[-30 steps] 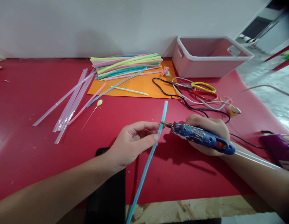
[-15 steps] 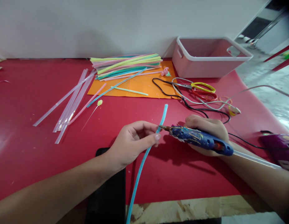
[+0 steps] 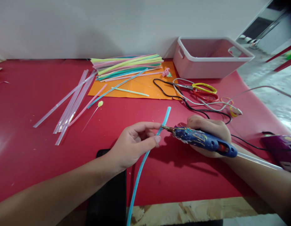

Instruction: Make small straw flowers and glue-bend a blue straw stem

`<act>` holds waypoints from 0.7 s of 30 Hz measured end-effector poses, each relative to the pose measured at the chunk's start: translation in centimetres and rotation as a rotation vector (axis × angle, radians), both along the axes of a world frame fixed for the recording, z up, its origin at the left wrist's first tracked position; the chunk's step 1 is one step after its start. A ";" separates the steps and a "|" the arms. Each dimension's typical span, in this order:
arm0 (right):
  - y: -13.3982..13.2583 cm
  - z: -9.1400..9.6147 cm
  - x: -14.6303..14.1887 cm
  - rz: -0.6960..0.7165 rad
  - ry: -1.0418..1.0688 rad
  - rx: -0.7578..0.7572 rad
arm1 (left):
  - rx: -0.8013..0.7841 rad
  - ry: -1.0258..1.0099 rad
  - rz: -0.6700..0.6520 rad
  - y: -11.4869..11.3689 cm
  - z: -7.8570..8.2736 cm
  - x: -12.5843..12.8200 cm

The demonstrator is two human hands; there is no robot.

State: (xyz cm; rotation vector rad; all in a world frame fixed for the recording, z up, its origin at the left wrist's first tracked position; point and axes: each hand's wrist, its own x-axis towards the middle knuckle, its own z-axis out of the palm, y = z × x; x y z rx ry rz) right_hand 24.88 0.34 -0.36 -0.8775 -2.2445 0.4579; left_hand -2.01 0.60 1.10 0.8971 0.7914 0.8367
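My left hand pinches a long light-blue pipe cleaner between thumb and fingers. Its short upper end sticks up past the fingertips, and its lower part curves down over the table's front edge. My right hand is wrapped round a blue hot glue gun streaked with dried glue. The gun's metal nozzle touches, or nearly touches, the pipe cleaner just beside my left index fingertip. A clear glue stick juts from the gun's back end.
On orange paper lies a bundle of coloured pipe cleaners. Clear glue sticks and a yellow-tipped pin lie left. Scissors, tangled cables and a pink bin are right; a black phone-like slab lies below my left arm.
The pipe cleaner's upper end has shifted slightly right and down. The glue gun has moved slightly right, its nozzle staying at the pipe cleaner. Both hands keep their grip.
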 end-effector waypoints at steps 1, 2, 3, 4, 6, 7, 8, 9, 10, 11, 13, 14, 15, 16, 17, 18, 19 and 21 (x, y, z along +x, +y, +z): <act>0.0 0.0 0.0 -0.013 0.001 0.000 | 0.004 0.005 -0.002 0.0 0.1 0.0; -0.1 0.1 -0.1 -0.029 0.000 -0.001 | 0.010 0.013 -0.005 0.0 0.1 0.0; -0.1 0.2 -0.2 -0.041 -0.003 0.000 | 0.014 0.026 -0.008 0.0 0.2 0.0; -0.2 0.2 -0.2 -0.049 -0.004 0.004 | 0.017 0.041 -0.009 0.0 0.2 0.0; -0.2 0.4 -0.3 -0.051 -0.006 0.015 | 0.016 0.066 -0.009 0.0 0.2 0.0; -0.2 0.4 -0.4 -0.048 -0.003 0.019 | 0.015 0.075 -0.010 -0.1 0.2 -0.1; -0.3 0.5 -0.4 -0.053 -0.001 0.020 | 0.015 0.083 -0.014 -0.1 0.2 -0.1; -0.3 0.5 -0.4 -0.062 0.000 0.018 | 0.015 0.092 -0.018 -0.1 0.1 -0.1; -0.3 0.5 -0.4 -0.073 -0.002 0.012 | 0.018 0.099 -0.025 -0.2 0.1 -0.2; -0.4 0.5 -0.4 -0.080 -0.002 0.009 | 0.021 0.101 -0.031 -0.2 0.0 -0.2; -0.5 0.5 -0.5 -0.102 0.004 -0.006 | 0.028 0.097 -0.039 -0.2 -0.1 -0.2; -0.5 0.5 -0.5 -0.112 0.013 -0.013 | 0.032 0.091 -0.041 -0.2 -0.2 -0.2; -0.6 0.6 -0.6 -0.124 0.022 -0.018 | 0.034 0.085 -0.043 -0.2 -0.2 -0.2; -0.6 0.6 -0.7 -0.135 0.027 -0.020 | 0.035 0.080 -0.045 -0.2 -0.2 -0.2; -0.5 0.7 -0.9 -0.145 0.030 -0.018 | 0.034 0.077 -0.046 -0.2 -0.1 -0.2; -0.5 0.7 -1.0 -0.148 0.029 -0.012 | 0.032 0.076 -0.046 -0.2 -0.1 -0.2; -0.5 0.8 -1.0 -0.145 0.029 -0.003 | 0.030 0.074 -0.047 -0.2 -0.1 -0.2; -0.5 0.8 -1.1 -0.148 0.029 0.008 | 0.026 0.073 -0.047 -0.2 -0.1 -0.2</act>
